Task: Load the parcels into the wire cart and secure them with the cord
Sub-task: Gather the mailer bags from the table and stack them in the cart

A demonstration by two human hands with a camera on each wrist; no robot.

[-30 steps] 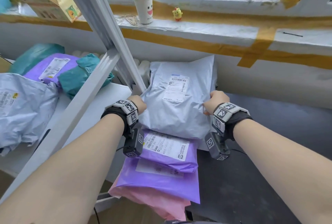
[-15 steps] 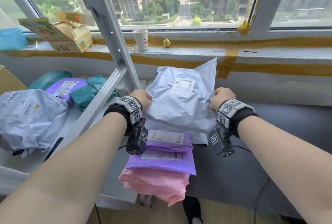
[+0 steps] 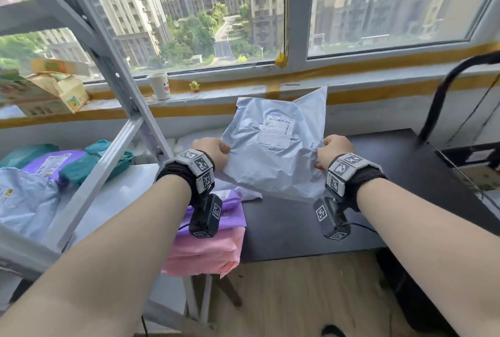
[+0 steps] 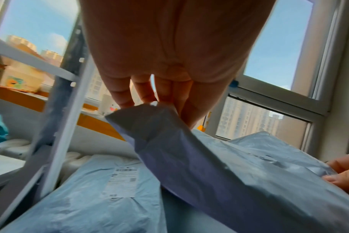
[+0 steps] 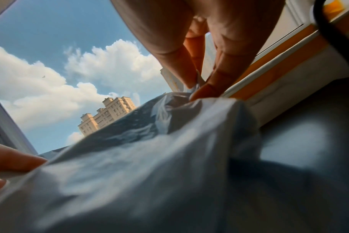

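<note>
A grey plastic parcel point(image 3: 273, 152) with a white label hangs in the air over the black table point(image 3: 297, 225). My left hand point(image 3: 216, 151) grips its left edge and my right hand point(image 3: 328, 151) grips its right edge. In the left wrist view the left fingers point(image 4: 165, 94) pinch a folded corner of the grey parcel point(image 4: 239, 173); another grey parcel point(image 4: 102, 197) lies under it. In the right wrist view the right fingers point(image 5: 199, 75) bunch the parcel's plastic point(image 5: 149, 165). A black cart handle point(image 3: 443, 93) and part of the cart's frame point(image 3: 470, 158) show at the right.
Purple parcels point(image 3: 232, 215) and a pink parcel point(image 3: 208, 252) lie stacked at the table's left edge. A metal shelf frame point(image 3: 113, 71) stands left, with grey, purple and teal parcels point(image 3: 67, 166) on its shelf. A paper cup point(image 3: 160, 86) and small toy sit on the windowsill.
Both hands have lifted the grey parcel off the stack and carried it up and to the right. The view has swung right, bringing the cart handle into sight.
</note>
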